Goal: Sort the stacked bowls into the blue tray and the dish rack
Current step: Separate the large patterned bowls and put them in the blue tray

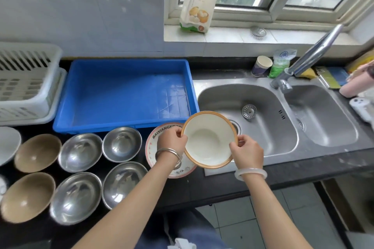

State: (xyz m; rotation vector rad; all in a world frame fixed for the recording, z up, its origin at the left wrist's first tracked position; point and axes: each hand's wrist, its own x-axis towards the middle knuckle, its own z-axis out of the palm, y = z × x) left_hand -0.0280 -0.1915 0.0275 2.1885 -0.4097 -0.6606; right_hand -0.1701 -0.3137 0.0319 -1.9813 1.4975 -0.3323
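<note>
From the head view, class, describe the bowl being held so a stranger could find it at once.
Start at the blue tray. Just beyond its front right corner, both hands hold a white bowl over the sink's edge. Alone among the bowls, it has an orange rim.

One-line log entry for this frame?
stage: lifting | held: white bowl | left hand + right hand on rim | blue tray: empty | dish rack: empty

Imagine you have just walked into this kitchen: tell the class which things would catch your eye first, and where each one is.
First, the white bowl with an orange rim, held up by both hands over the near edge of the sink, the left hand on its left rim and the right hand on its right. Next, the bright blue tray, standing bare behind them on the dark counter. Then the metal and brown bowls spread at the left.
</note>
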